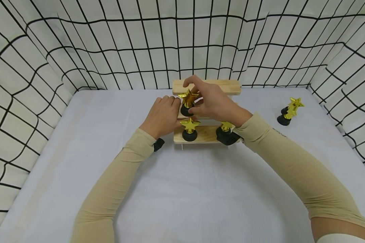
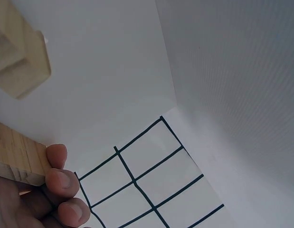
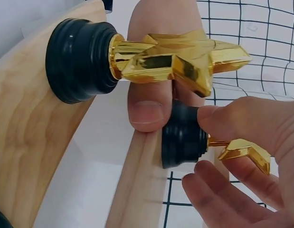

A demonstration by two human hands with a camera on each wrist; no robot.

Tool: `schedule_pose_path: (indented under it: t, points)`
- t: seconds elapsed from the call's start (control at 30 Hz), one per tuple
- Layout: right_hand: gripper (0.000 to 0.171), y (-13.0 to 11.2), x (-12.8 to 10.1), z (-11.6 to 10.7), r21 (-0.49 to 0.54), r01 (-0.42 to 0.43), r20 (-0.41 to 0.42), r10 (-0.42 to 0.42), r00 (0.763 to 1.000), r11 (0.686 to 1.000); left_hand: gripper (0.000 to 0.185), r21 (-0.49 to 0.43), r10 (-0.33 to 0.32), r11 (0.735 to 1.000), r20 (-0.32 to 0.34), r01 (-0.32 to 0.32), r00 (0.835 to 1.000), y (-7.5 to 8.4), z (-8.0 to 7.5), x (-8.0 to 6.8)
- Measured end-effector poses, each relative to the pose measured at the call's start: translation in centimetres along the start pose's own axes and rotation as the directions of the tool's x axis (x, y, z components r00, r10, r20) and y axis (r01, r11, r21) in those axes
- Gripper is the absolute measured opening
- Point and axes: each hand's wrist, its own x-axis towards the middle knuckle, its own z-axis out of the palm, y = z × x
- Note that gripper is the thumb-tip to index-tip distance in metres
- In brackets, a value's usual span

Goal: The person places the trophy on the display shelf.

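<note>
Pinching a gold star trophy near frame centre, the right hand held it by thumb and fingers over the middle step of a wooden stepped stand. In the right wrist view the trophy's black base sat against the step's edge, fingers curled round its stem. The left hand lay just left of the stand, its fingers straight and pressed against the side of the wood; it gripped nothing. On the lowest step, below the held trophy, stood a second trophy, and a third to its right was partly hidden by the right wrist. Well apart, at the right of the white worktop, stood two more trophies close together. A grid-patterned cloth walled the back and sides.
</note>
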Motion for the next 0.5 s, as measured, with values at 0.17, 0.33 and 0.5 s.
schedule_pose_path:
  t: [0.17,0.33,0.5]
  points:
    - [0.068,-0.1,-0.4,-0.6,-0.031,0.012,-0.026,-0.012,1.000,0.999,0.067,-0.013,-0.006,1.000,-0.006,0.006,1.000,0.1,0.0,0.1]
    - [0.066,-0.1,-1.0,-1.2,-0.076,0.015,-0.079,-0.021,0.997,0.997,0.068,-0.019,-0.012,1.000,0.002,0.012,1.000,0.2,0.0,0.1]
    - [0.068,0.0,-1.7,-2.1,-0.093,0.003,-0.130,-0.015,0.991,0.996,0.066,-0.019,-0.023,1.000,0.026,0.023,0.999,0.1,0.0,0.1]
